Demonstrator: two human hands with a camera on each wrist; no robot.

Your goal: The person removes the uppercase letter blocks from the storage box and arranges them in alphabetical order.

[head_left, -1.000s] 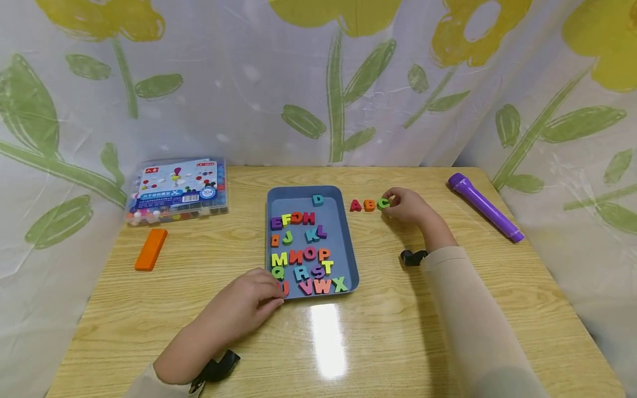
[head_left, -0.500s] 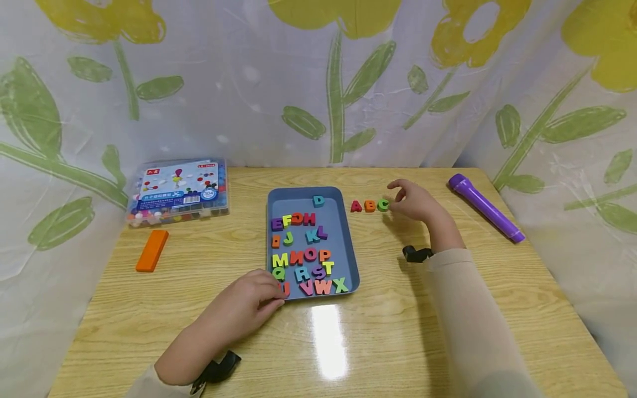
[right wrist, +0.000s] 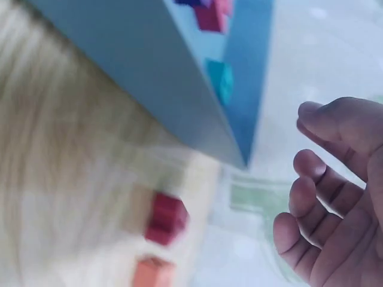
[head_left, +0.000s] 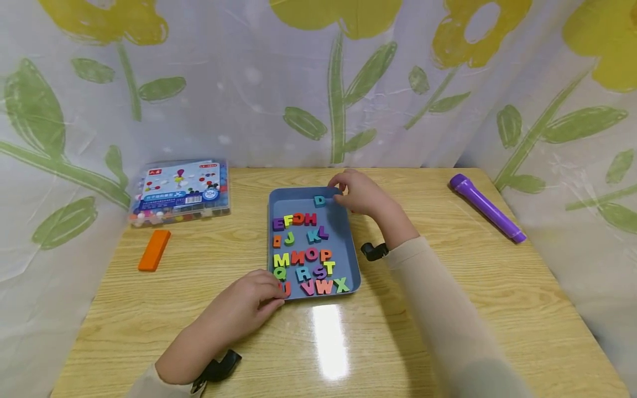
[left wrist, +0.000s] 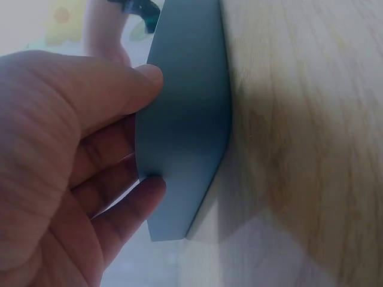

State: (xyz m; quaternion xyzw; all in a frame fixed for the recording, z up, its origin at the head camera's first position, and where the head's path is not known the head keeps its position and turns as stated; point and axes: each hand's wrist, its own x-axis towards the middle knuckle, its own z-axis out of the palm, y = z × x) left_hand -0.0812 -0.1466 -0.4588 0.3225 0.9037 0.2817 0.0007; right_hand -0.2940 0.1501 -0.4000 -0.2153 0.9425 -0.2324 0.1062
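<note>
The tray [head_left: 340,237] lies mid-bench [head_left: 522,309], the curtain [head_left: 224,110] behind. D [head_left: 319,201] sits at its far end; E [head_left: 278,224], F [head_left: 288,221] and H [head_left: 310,219] are before it, M [head_left: 281,260] and P [head_left: 325,255] nearer, X [head_left: 341,285] in the near right corner. The left grip [head_left: 251,298] holds the tray's near left corner, beside U [head_left: 287,288]; the right grip [head_left: 360,193] is right of D. Two letters [right wrist: 167,218] lie on the bench outside the tray. Far left is the box [head_left: 181,190], the block [head_left: 155,250] before it; far right, the mic [head_left: 487,208].

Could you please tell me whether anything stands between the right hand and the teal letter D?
Nothing visible does: the right hand hovers above the far right corner of the blue tray, with no other letter between it and the teal letter D.
</note>
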